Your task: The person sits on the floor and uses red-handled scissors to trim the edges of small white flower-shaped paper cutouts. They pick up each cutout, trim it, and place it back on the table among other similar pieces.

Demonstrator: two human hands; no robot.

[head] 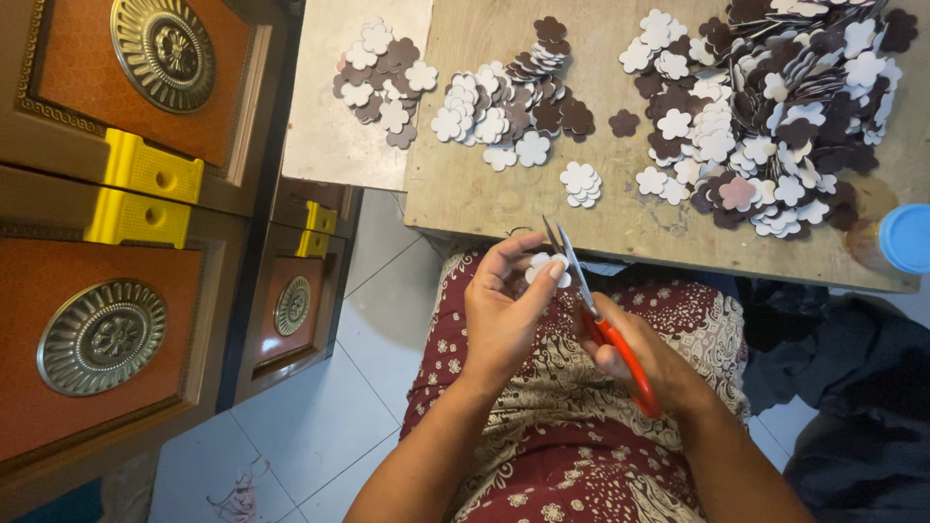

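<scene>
Carved cabinet doors (116,320) w/ brass medallions, yellow brackets (153,172), blue-lidded jar (896,240), tile floor (320,416)

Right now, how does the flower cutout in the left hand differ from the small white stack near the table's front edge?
The flower cutout is pinched in the left hand against the scissors; the small white stack lies untouched on the table. The cutout looks single, the stack layered. Both are white flower shapes.

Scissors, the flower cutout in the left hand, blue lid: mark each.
scissors (620,349): head view, on the red handle.
flower cutout (541,263): head view, on the white petal between the fingertips.
blue lid (908,237): head view, on its top.
</scene>
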